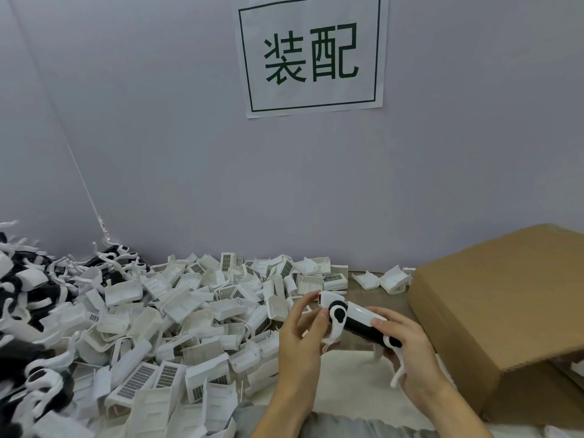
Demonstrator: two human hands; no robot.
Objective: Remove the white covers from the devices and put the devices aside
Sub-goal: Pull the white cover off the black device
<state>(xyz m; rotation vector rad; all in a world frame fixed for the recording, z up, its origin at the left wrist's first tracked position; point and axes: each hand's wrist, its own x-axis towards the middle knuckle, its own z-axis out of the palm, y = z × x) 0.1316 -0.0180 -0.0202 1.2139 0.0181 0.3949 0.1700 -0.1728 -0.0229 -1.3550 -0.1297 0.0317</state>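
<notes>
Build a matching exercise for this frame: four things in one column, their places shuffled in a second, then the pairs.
Things:
1. device
2. pile of white covers
3. cardboard box
4. paper sign

Places:
A. on the wall, above the bench
B. at the right, beside the hands
C. held between left hand and right hand
D. heaped left of the hands

Pairs: 1-C, 2-D, 3-B, 4-A

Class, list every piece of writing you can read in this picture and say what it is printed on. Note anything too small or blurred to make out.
"装配": large dark green characters inside a rectangular border, on the white paper sign stuck to the wall.
No readable text shows on the cardboard box, the device in the hands, or the pile of white covers.
</notes>
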